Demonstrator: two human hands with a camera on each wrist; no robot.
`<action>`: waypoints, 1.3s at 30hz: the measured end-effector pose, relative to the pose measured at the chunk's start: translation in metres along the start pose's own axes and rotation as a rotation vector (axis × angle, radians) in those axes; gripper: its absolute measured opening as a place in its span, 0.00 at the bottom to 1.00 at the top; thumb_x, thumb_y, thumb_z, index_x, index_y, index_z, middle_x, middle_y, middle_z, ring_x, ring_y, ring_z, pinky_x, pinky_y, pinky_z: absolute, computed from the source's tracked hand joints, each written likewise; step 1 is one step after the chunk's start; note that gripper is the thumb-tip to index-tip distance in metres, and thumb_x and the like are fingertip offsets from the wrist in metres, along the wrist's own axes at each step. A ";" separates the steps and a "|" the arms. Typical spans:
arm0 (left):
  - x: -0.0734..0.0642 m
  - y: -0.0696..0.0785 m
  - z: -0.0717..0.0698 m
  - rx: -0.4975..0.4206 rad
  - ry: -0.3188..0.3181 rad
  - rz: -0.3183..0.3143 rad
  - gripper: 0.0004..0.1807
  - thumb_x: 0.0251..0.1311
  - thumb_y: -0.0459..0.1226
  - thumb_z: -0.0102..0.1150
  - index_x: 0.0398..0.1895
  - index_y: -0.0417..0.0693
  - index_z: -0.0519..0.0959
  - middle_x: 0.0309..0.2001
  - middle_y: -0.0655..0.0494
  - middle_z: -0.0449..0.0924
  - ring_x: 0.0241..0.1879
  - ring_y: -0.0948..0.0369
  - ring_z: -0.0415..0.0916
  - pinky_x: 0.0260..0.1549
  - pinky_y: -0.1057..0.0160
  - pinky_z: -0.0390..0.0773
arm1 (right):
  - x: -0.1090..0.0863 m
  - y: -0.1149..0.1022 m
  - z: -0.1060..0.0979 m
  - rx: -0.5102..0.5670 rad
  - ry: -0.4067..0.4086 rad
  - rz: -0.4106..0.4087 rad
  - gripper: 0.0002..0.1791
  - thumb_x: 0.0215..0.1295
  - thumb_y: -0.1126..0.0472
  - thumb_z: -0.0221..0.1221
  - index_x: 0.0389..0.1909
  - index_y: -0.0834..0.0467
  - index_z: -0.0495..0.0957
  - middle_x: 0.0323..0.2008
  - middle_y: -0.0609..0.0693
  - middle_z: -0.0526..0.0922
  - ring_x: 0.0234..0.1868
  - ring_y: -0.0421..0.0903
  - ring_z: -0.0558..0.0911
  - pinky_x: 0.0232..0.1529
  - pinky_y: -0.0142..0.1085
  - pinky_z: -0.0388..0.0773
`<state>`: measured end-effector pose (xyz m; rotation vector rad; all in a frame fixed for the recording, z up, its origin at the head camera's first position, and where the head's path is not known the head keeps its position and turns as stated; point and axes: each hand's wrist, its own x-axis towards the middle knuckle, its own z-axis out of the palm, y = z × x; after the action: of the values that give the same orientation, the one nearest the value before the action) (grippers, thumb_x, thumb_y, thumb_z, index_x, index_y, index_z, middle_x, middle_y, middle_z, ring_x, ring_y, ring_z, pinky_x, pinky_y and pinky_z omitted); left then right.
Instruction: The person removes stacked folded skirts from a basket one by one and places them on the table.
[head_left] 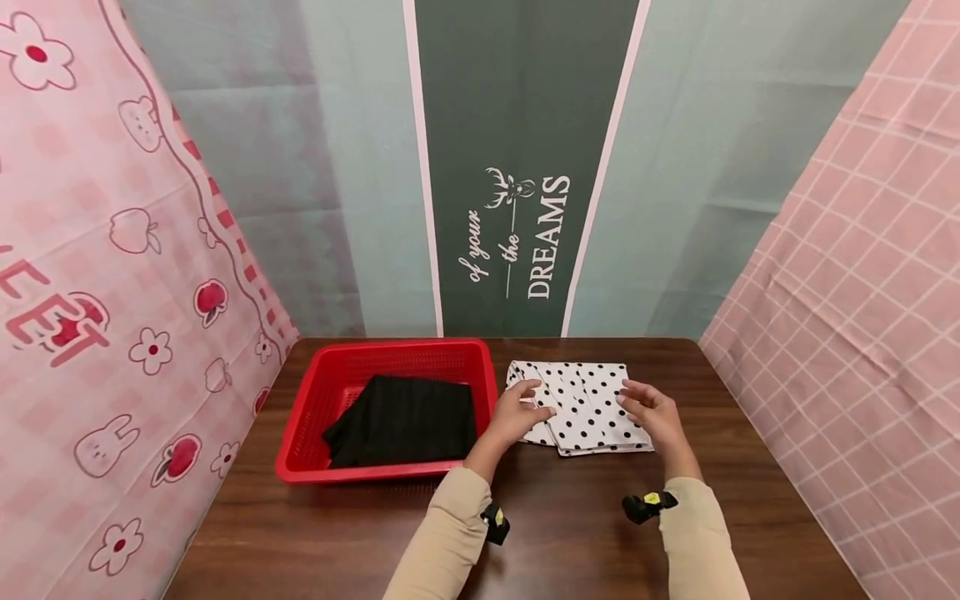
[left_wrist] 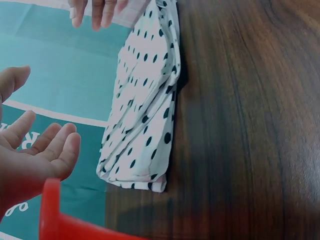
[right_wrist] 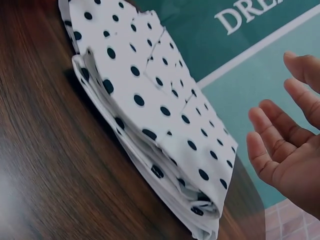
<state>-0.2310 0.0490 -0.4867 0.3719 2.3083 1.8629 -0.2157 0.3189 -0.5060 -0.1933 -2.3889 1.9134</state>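
A folded white cloth with black polka dots (head_left: 588, 408) lies on the table, right of the basket. In the right wrist view the cloth (right_wrist: 150, 100) shows several stacked layers along its near edge. My left hand (head_left: 516, 414) hovers over its left part, fingers spread and slightly bent, holding nothing. Over the right edge is my right hand (head_left: 654, 414), its fingers loosely bent with nothing in them. Both wrist views show a gap between the cloth and the nearby hand, the left hand (left_wrist: 37, 145) and the right hand (right_wrist: 290, 135).
To the left stands a red plastic basket (head_left: 300, 400) with a folded black cloth (head_left: 420, 421) inside, close beside my left hand. The brown wooden table (head_left: 570, 533) has printed curtains behind it and on both sides.
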 end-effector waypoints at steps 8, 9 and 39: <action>-0.008 0.007 -0.016 -0.043 0.010 0.041 0.26 0.53 0.36 0.65 0.58 0.47 0.73 0.51 0.48 0.74 0.48 0.46 0.73 0.38 0.61 0.77 | -0.011 -0.011 0.014 -0.009 -0.023 -0.007 0.30 0.61 0.56 0.61 0.60 0.67 0.67 0.52 0.63 0.72 0.40 0.33 0.77 0.49 0.48 0.73; -0.009 0.007 -0.018 -0.041 0.010 0.046 0.26 0.53 0.37 0.65 0.58 0.48 0.73 0.51 0.49 0.74 0.48 0.46 0.73 0.38 0.61 0.77 | -0.012 -0.012 0.016 -0.011 -0.026 -0.005 0.30 0.61 0.55 0.62 0.60 0.67 0.67 0.51 0.63 0.72 0.40 0.33 0.77 0.49 0.49 0.73; -0.063 0.022 -0.106 -0.004 0.002 0.064 0.27 0.57 0.33 0.61 0.60 0.36 0.68 0.54 0.37 0.70 0.50 0.42 0.70 0.48 0.49 0.71 | -0.031 -0.047 0.076 0.070 -0.178 -0.058 0.29 0.59 0.59 0.63 0.60 0.64 0.68 0.53 0.65 0.73 0.44 0.42 0.78 0.47 0.46 0.74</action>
<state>-0.1973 -0.0639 -0.4446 0.4490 2.3204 1.8968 -0.1977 0.2311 -0.4765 0.0520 -2.3989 2.0638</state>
